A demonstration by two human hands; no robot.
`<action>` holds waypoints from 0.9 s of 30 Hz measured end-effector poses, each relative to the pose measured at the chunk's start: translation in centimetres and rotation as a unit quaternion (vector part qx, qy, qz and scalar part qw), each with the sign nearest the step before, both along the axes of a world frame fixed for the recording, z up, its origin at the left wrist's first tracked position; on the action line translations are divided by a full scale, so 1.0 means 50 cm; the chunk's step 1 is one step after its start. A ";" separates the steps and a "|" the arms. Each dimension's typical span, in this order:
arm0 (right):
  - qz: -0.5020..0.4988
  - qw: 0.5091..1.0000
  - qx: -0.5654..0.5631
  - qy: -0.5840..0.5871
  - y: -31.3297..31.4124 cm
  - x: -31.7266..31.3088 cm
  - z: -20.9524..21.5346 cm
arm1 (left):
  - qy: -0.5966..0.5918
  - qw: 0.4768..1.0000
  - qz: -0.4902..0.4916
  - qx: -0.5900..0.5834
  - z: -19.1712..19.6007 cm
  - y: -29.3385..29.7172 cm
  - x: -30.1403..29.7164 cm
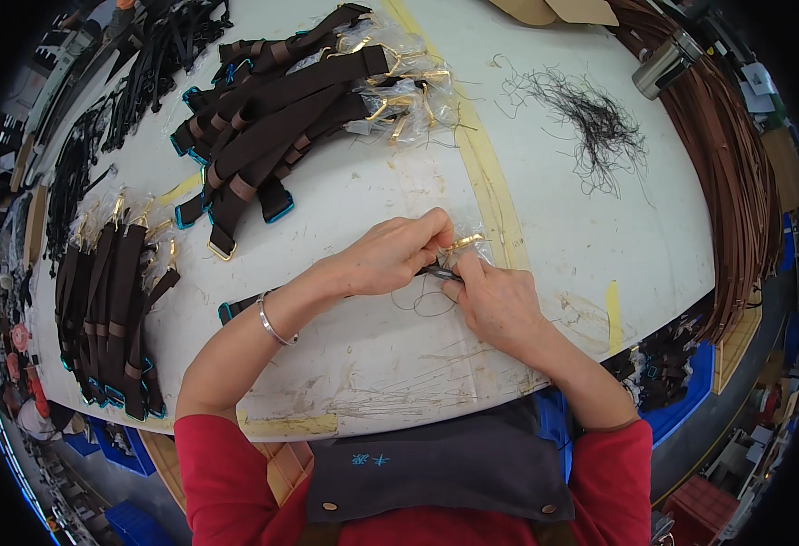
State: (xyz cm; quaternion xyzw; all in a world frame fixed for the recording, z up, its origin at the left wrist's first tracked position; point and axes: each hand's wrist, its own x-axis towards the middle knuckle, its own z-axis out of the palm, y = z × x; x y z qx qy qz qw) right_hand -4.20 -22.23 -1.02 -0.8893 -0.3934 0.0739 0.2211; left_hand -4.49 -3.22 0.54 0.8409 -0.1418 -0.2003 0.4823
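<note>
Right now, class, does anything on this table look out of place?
Yes: dark thread lies in a messy tangle on the white table, unlike the brown strips running side by side at its right edge.

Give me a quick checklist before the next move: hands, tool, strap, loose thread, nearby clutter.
1. Right hand holding the dark metal tool: ok.
2. Tool tips away from the left hand's fingers: cannot tell; they are hidden between the hands.
3. Strap held by the left hand: cannot tell; the forearm covers part of it.
4. Work spot free of loose thread: not ok; a loop lies just below the hands.
5. Metal cup away from both hands: ok, upper right.
</note>
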 end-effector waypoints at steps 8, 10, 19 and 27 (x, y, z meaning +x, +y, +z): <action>0.022 0.999 0.026 0.002 -0.005 -0.011 -0.002 | 0.043 0.974 0.081 -0.205 0.030 -0.011 0.019; 0.020 0.998 0.063 0.014 -0.007 -0.004 0.006 | 0.002 0.928 0.146 -0.342 0.068 0.003 0.027; 0.022 0.999 0.040 0.009 -0.007 0.060 0.024 | -0.176 0.952 0.020 0.249 0.016 0.068 -0.110; 0.030 0.997 0.019 0.073 0.042 0.084 0.045 | -0.239 0.946 0.095 0.198 -0.026 0.052 -0.104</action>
